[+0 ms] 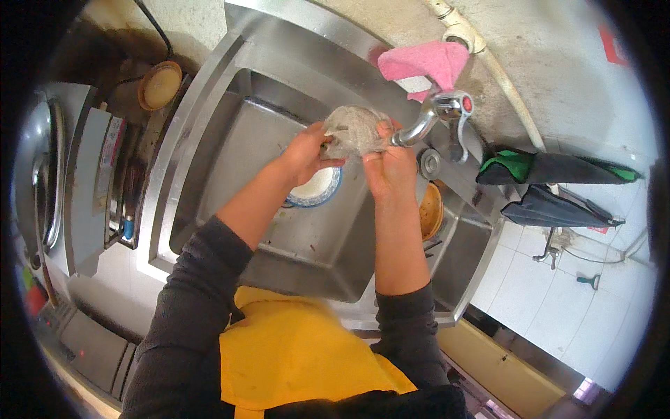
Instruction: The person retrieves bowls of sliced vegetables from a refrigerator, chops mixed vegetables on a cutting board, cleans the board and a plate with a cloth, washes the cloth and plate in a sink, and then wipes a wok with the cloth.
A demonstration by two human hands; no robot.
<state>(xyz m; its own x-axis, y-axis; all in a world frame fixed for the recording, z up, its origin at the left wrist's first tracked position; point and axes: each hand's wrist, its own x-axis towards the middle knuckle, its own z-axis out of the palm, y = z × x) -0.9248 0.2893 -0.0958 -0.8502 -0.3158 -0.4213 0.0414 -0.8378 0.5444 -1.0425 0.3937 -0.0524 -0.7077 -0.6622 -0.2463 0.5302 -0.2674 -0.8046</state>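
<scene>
A bunched, greyish mesh-like cloth (355, 128) is stretched between my two hands, above the larger sink basin (222, 173). My left hand (306, 154) grips its left side. On the other side, my right hand (390, 170) holds it just under the spout of a chrome faucet (433, 116). Whether water is running cannot be made out. Below the hands, a white dish with a blue patterned rim (320, 189) sits on the basin floor, partly hidden by my left hand. Small dark scraps lie scattered around it.
A pink cloth (426, 60) drapes behind the faucet. To the right, an orange-brown round dish (431, 212) stands in the smaller basin (460, 262), partly behind my right forearm. Dark cloths (555, 170) hang along the wall. A stove with a lidded pan (42, 173) stands left.
</scene>
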